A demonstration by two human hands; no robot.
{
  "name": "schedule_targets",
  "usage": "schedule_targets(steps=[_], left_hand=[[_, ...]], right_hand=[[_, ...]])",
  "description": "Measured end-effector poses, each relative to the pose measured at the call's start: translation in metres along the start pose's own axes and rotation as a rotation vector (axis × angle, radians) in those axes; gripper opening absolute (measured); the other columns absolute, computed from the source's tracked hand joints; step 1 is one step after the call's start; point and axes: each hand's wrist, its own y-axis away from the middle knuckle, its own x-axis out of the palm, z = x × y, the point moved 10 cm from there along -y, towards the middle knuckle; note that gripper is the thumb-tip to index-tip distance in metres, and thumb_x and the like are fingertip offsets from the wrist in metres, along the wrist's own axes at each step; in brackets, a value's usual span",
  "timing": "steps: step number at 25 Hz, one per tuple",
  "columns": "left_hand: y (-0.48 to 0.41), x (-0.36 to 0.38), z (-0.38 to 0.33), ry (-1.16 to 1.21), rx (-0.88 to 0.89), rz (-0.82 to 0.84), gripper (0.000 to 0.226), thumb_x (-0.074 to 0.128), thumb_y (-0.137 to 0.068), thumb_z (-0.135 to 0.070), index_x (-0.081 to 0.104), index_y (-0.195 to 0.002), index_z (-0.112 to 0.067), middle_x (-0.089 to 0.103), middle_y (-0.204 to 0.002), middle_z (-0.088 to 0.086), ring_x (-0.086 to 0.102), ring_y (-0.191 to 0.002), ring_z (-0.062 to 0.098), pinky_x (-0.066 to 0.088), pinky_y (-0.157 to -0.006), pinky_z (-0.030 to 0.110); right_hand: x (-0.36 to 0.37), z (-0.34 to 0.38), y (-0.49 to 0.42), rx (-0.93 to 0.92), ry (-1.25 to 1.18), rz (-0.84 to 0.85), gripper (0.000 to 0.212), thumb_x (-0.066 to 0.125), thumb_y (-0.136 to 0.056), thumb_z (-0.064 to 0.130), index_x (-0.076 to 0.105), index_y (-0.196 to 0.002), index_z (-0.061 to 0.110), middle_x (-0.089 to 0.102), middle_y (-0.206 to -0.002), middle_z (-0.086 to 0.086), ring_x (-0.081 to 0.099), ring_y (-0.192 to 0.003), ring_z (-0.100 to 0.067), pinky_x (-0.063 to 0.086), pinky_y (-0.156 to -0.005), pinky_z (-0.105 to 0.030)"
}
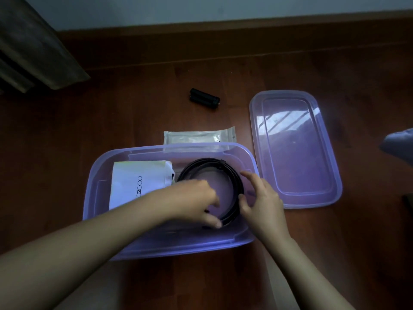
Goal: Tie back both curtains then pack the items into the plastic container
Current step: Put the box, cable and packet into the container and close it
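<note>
A translucent purple plastic container [96, 180] sits on the wooden floor in front of me. Inside it lie a white paper packet [136, 177] on the left and a coiled black cable [201, 166] on the right. My left hand [196, 202] reaches into the container and pinches the near part of the coil. My right hand [261, 198] presses its fingers against the coil's right side. Beyond the container lies a clear zip bag [199, 138], and farther back a small black cylindrical object [204, 100]. A curtain's lower end [33, 48] hangs at the top left.
The container's purple lid [295, 148] lies upside up on the floor to the right. A wooden skirting board [223, 30] and wall run along the back. A grey shape [400, 144] pokes in at the right edge.
</note>
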Motion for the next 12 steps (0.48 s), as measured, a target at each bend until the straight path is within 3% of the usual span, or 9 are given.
schedule_targets(steps=[1, 3, 4, 5, 6, 7, 8, 10, 12], left_hand=[[0.003, -0.028, -0.001, 0.153, 0.028, -0.083, 0.041, 0.056, -0.085, -0.05, 0.069, -0.103, -0.016, 0.072, -0.093, 0.008, 0.065, -0.086, 0.023, 0.05, -0.075, 0.036], [0.003, -0.103, 0.024, 0.397, 0.024, -0.468, 0.034, 0.054, -0.088, -0.041, 0.072, -0.088, -0.012, 0.071, -0.075, 0.008, 0.06, -0.062, 0.014, 0.047, -0.063, 0.027], [0.001, -0.135, 0.047, 0.414, -0.026, -0.675, 0.031, 0.053, -0.09, -0.034, 0.072, -0.087, -0.009, 0.071, -0.075, 0.01, 0.058, -0.06, 0.012, 0.043, -0.061, 0.023], [-0.006, -0.156, 0.07, 0.366, -0.102, -0.811, 0.028, 0.052, -0.092, -0.028, 0.071, -0.098, -0.008, 0.072, -0.09, 0.013, 0.062, -0.073, 0.012, 0.044, -0.07, 0.022], [-0.02, -0.164, 0.093, 0.284, -0.194, -0.841, 0.031, 0.05, -0.093, -0.021, 0.063, -0.118, -0.008, 0.065, -0.118, 0.016, 0.062, -0.101, 0.017, 0.043, -0.088, 0.023], [-0.042, -0.16, 0.115, 0.208, -0.288, -0.764, 0.043, 0.048, -0.094, -0.016, 0.046, -0.136, -0.01, 0.046, -0.143, 0.014, 0.046, -0.128, 0.023, 0.033, -0.105, 0.028], [-0.064, -0.145, 0.135, 0.148, -0.359, -0.619, 0.055, 0.047, -0.094, -0.014, 0.028, -0.146, -0.014, 0.025, -0.155, 0.009, 0.025, -0.142, 0.025, 0.021, -0.114, 0.034], [-0.083, -0.122, 0.161, 0.029, -0.459, -0.453, 0.065, 0.047, -0.095, -0.016, 0.013, -0.149, -0.023, 0.01, -0.159, -0.001, 0.009, -0.145, 0.027, 0.015, -0.114, 0.05], [-0.084, -0.121, 0.167, -0.159, -0.514, -0.496, 0.056, 0.051, -0.093, -0.017, 0.029, -0.144, -0.022, 0.027, -0.152, 0.004, 0.02, -0.14, 0.034, 0.023, -0.107, 0.058]], right_hand=[[0.0, 0.0, 0.0, 0.001, -0.005, -0.004, 0.054, 0.062, -0.078, 0.013, 0.05, -0.126, 0.033, 0.059, -0.122, 0.004, 0.058, -0.104, -0.024, 0.045, -0.074, -0.035], [0.0, -0.002, -0.001, 0.006, -0.003, -0.002, 0.055, 0.062, -0.078, 0.013, 0.049, -0.127, 0.034, 0.059, -0.122, 0.004, 0.058, -0.103, -0.024, 0.045, -0.074, -0.035], [0.001, -0.002, -0.001, 0.008, -0.001, 0.003, 0.055, 0.062, -0.078, 0.013, 0.048, -0.127, 0.034, 0.058, -0.121, 0.004, 0.058, -0.102, -0.023, 0.044, -0.072, -0.034], [0.001, -0.003, 0.0, 0.01, -0.001, 0.009, 0.056, 0.061, -0.078, 0.013, 0.048, -0.128, 0.034, 0.058, -0.121, 0.004, 0.058, -0.101, -0.023, 0.043, -0.07, -0.033], [0.002, -0.003, 0.0, 0.011, -0.003, 0.014, 0.056, 0.061, -0.078, 0.013, 0.048, -0.128, 0.034, 0.058, -0.12, 0.005, 0.058, -0.1, -0.022, 0.042, -0.069, -0.032], [0.002, -0.003, 0.0, 0.01, -0.006, 0.015, 0.057, 0.061, -0.078, 0.013, 0.047, -0.129, 0.034, 0.058, -0.12, 0.005, 0.058, -0.1, -0.022, 0.042, -0.069, -0.032], [0.002, -0.002, 0.0, 0.008, -0.008, 0.011, 0.057, 0.061, -0.078, 0.013, 0.047, -0.129, 0.034, 0.058, -0.119, 0.005, 0.058, -0.099, -0.022, 0.042, -0.07, -0.033], [0.003, -0.002, -0.001, 0.013, -0.003, 0.012, 0.059, 0.061, -0.078, 0.014, 0.045, -0.131, 0.035, 0.057, -0.119, 0.005, 0.058, -0.099, -0.023, 0.044, -0.071, -0.034], [0.003, 0.0, 0.001, 0.007, -0.003, 0.02, 0.064, 0.061, -0.078, 0.014, 0.041, -0.134, 0.038, 0.057, -0.119, 0.004, 0.058, -0.1, -0.024, 0.045, -0.072, -0.036]])
